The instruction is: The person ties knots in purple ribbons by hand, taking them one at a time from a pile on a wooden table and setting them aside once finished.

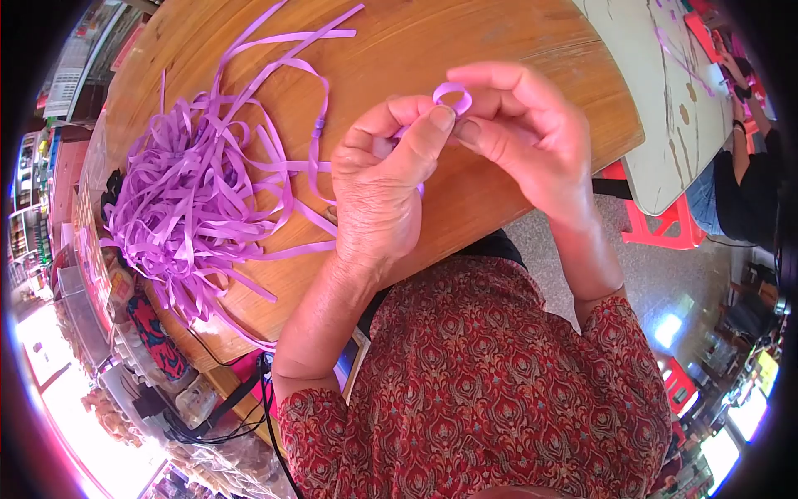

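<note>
My left hand (378,175) is closed over the table, pinching a purple ribbon (453,87) between thumb and forefinger. Above the thumb tip the ribbon bends into a small loop. More of the strip shows below the fist. My right hand (536,137) faces it from the right, thumb and forefinger spread around the loop's side. The right thumb tip lies close to the left thumb; whether it touches the ribbon I cannot tell. Left of my hands, a large tangled heap of purple ribbons (187,191) covers the wooden table (532,41), with loose strands running toward my left wrist.
A pale, marble-patterned table (673,108) stands at the right, with a red plastic stool (665,224) below it. Another person's arm (740,154) is at the far right. Dark cables (266,391) hang by the near left table edge, beside bags and boxes.
</note>
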### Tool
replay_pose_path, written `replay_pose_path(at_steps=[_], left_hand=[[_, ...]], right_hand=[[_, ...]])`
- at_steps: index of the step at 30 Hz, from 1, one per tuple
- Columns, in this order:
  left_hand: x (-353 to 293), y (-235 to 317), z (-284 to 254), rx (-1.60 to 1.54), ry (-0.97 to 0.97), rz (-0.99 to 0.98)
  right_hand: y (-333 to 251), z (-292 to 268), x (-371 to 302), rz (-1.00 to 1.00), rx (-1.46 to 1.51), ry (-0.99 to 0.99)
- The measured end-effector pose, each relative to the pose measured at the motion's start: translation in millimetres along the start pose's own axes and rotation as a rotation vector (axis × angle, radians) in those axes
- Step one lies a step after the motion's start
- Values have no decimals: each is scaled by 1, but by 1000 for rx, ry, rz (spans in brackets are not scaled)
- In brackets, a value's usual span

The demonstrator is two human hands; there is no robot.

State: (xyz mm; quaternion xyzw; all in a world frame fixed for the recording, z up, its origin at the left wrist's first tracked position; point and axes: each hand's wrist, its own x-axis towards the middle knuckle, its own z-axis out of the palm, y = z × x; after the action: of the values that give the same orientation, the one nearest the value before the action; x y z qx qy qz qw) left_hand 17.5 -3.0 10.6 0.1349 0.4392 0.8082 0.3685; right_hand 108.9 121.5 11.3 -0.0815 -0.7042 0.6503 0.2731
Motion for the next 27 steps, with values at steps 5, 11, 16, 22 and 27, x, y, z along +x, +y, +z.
replay_pose_path(at_steps=[5,11,16,22,27], left_hand=[[1,4,-3,-86,-171,-45],[0,12,2,246,32,4],[6,12,-4,297,43,-28],[11,16,-14,328,-12,-252],[12,10,-5,276,-12,-162]], right_hand=[[5,-13,4,230,475,-235],[-7,-10,14,-583,-815,-85],[-12,-19,30,-837,-974,-256],[-14,-33,47,-1051,-920,-478],[-8,-39,55,-991,-858,-502]])
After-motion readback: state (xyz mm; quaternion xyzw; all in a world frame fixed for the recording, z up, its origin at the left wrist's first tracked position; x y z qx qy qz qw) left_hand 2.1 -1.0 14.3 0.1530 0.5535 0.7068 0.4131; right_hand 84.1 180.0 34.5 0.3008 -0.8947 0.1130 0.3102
